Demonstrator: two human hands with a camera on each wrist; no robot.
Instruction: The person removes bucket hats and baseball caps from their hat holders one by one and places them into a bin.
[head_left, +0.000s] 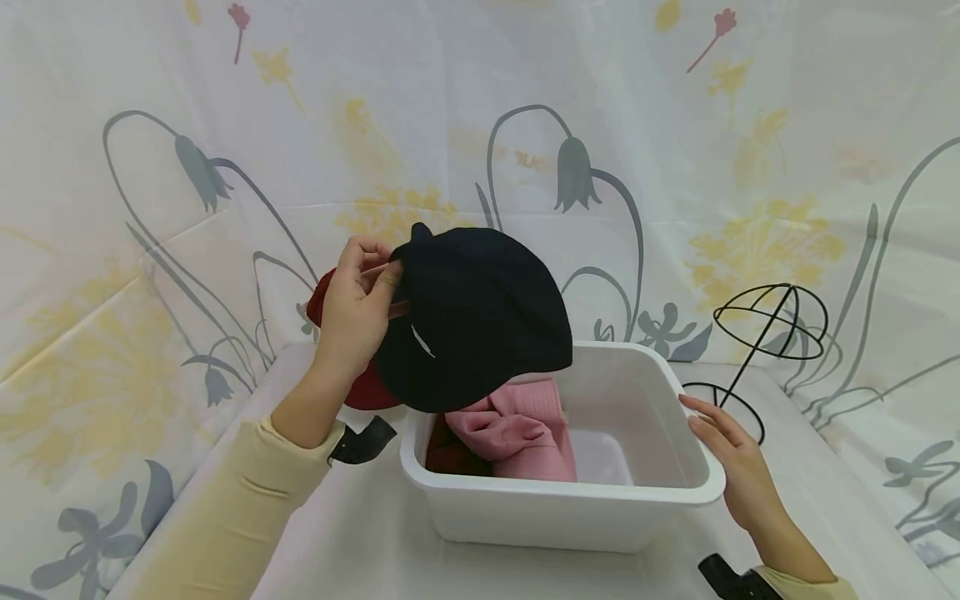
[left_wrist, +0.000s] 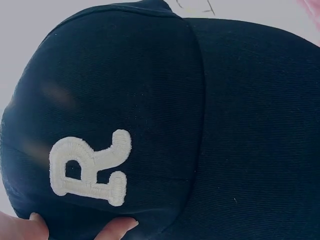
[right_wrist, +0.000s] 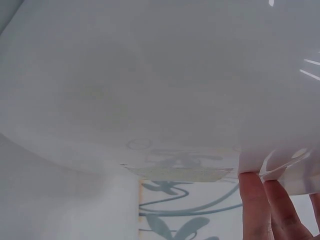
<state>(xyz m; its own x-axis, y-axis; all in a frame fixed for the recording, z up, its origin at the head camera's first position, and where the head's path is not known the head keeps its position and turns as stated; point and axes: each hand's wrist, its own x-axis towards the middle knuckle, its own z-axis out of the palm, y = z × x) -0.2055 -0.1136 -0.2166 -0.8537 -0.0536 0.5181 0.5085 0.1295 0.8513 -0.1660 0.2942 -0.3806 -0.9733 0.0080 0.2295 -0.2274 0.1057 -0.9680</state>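
My left hand (head_left: 356, 315) pinches the edge of a dark navy baseball cap (head_left: 480, 308) and holds it above the left end of a white plastic tub (head_left: 540, 512). In the left wrist view, a white embroidered R (left_wrist: 88, 175) lies sideways on the crown, with two fingertips at its lower edge. Behind the cap and hand shows something red (head_left: 369, 388), mostly hidden; I cannot tell whether it is held. My right hand (head_left: 738, 458) grips the tub's right rim, with fingers (right_wrist: 256, 205) against its outside. Inside the tub lie folded pink cloth (head_left: 525, 429) and a brownish-red item (head_left: 453, 450).
A black wire hat stand (head_left: 772, 321) with a domed top and round base stands right of the tub, behind my right hand. The white table surface (head_left: 352, 533) extends in front. A flower-printed white cloth (head_left: 420, 100) hangs along the back and sides.
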